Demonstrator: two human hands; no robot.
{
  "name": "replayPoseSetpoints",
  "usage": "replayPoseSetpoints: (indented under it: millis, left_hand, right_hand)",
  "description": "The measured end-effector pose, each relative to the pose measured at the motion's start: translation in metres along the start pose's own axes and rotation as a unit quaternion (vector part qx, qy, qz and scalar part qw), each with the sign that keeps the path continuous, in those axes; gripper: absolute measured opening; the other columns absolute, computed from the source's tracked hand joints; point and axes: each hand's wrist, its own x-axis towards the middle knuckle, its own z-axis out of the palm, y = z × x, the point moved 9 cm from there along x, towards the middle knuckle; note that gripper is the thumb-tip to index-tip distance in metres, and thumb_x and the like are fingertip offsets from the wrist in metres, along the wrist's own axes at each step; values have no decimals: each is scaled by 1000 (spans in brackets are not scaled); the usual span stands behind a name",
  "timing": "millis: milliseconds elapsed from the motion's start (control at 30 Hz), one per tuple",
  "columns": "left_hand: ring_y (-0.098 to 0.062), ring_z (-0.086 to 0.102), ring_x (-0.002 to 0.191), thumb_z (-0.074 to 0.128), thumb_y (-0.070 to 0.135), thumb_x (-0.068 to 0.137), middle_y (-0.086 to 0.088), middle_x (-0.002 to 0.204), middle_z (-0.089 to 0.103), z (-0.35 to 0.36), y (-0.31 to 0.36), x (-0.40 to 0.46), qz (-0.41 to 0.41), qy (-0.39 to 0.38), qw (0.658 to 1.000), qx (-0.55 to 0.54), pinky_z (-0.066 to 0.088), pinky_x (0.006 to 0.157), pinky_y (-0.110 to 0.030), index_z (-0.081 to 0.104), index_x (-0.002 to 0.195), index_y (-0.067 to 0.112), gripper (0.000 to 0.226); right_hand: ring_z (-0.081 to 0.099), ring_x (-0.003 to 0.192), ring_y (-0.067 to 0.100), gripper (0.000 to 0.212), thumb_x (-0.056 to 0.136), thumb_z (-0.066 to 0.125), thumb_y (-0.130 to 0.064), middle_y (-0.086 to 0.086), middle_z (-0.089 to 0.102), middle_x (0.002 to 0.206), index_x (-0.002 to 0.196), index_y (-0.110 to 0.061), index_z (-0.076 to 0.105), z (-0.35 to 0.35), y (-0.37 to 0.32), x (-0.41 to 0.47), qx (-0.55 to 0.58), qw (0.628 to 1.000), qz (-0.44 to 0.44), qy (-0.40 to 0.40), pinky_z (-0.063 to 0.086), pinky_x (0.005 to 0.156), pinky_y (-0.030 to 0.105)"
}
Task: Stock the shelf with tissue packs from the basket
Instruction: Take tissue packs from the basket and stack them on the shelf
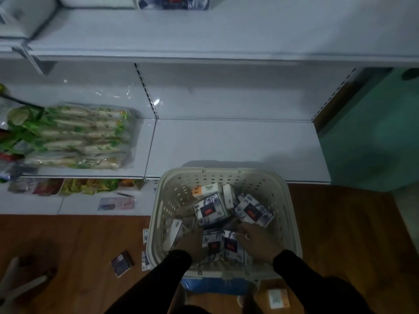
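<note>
A cream perforated basket (172,189) stands in front of the white shelf (233,143) and holds several white tissue packs with dark red-and-blue prints (209,210). One orange-and-white pack (205,190) lies at its far side. Both my hands are down inside the basket. My left hand (192,242) reaches beside a pair of packs (221,245) at the near side and is partly hidden by them. My right hand (256,239) lies over the same packs with its fingers spread across their top. Whether either hand grips them is unclear.
Green-and-white wrapped goods (77,137) fill the shelf's left section. One printed pack (174,2) stands on the upper shelf. Loose packs (122,262) lie on the wooden floor left of the basket, a box (277,298) at the lower right. The basket rests on a blue-and-white box (215,285).
</note>
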Motion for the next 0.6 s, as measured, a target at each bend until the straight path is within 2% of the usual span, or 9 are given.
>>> replayPoseSetpoints:
  millis: [67, 133, 233, 333, 400, 467, 533, 600]
  left_hand:
    - [-26, 61, 97, 50, 25, 96, -13, 113, 63, -1, -1, 4, -13, 28, 999, -32, 44, 71, -29, 23, 151, 18, 62]
    - [-21, 57, 81, 51, 21, 94, -12, 102, 64, -7, 5, 5, -8, 35, 998, -47, 43, 64, -29, 28, 149, 19, 59]
    - [-13, 52, 71, 54, 22, 94, -14, 111, 63, -40, 24, -7, 36, 36, 991, -121, 45, 61, -25, 35, 145, 24, 55]
    - [-11, 55, 66, 60, 23, 93, -6, 97, 63, -87, 36, -30, 58, 27, 956, -287, 46, 57, -22, 48, 136, 27, 45]
    - [-14, 57, 68, 62, 23, 93, -5, 86, 63, -124, 42, -50, 82, 60, 931, -350, 47, 60, -26, 57, 121, 30, 30]
    - [-17, 54, 68, 61, 25, 94, -8, 81, 59, -161, 48, -75, 113, 121, 921, -353, 46, 64, -31, 58, 114, 34, 22]
    - [-14, 52, 66, 58, 32, 96, -1, 74, 57, -193, 55, -102, 149, 172, 906, -357, 47, 66, -32, 52, 124, 37, 30]
    - [-9, 60, 71, 59, 41, 93, 7, 76, 65, -217, 62, -132, 190, 195, 892, -361, 53, 73, -30, 40, 136, 47, 48]
  right_hand:
    - [47, 126, 17, 49, 103, 37, -46, -3, 46, 141, 143, -19, 41, 6, 6, -3, 2, 1000, 10, -9, 37, 102, 24]
    - [48, 127, 19, 60, 98, 33, -56, 3, 46, 144, 143, -17, 42, 6, 9, -5, 11, 1000, 18, -3, 39, 105, 30]
    - [51, 123, 20, 46, 103, 42, -39, 4, 48, 143, 144, -19, 40, -8, 1, -8, 59, 998, 22, 20, 44, 101, 32]
    - [54, 120, 15, 51, 100, 45, -45, -2, 45, 145, 146, -26, 34, -39, -25, -12, 141, 988, -14, 68, 48, 95, 31]
    - [57, 110, 9, 45, 100, 49, -43, -5, 45, 142, 142, -33, 37, -65, -51, -19, 214, 972, -51, 85, 51, 87, 31]
    - [60, 103, 11, 35, 98, 54, -38, -4, 52, 134, 131, -42, 44, -92, -77, -29, 280, 951, -85, 94, 53, 87, 42]
    - [64, 98, 22, 30, 93, 61, -36, 0, 61, 118, 118, -48, 49, -120, -98, -39, 310, 937, -108, 121, 51, 89, 50]
    - [65, 98, 30, 29, 87, 65, -38, 3, 64, 109, 111, -48, 52, -146, -120, -52, 334, 920, -132, 153, 52, 89, 51]
